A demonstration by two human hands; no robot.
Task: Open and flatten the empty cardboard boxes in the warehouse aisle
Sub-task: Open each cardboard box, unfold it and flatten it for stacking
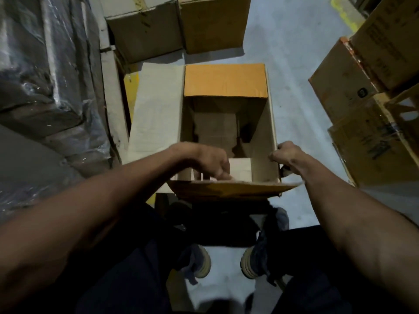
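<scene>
Light: dim overall, brightest on the far flap and the floor beyond the hands.
Shadow: deep below the forearms, legs nearly black.
Blur: left hand smeared; plastic wrap soft with faint glints.
Distortion: wide-angle bending at the edges.

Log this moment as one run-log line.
stage: opening box | left hand: reaching inside open cardboard box, fingers curled, hold unclear | right hand: gripping box's right wall edge | box: upright, flaps open, not flattened
</scene>
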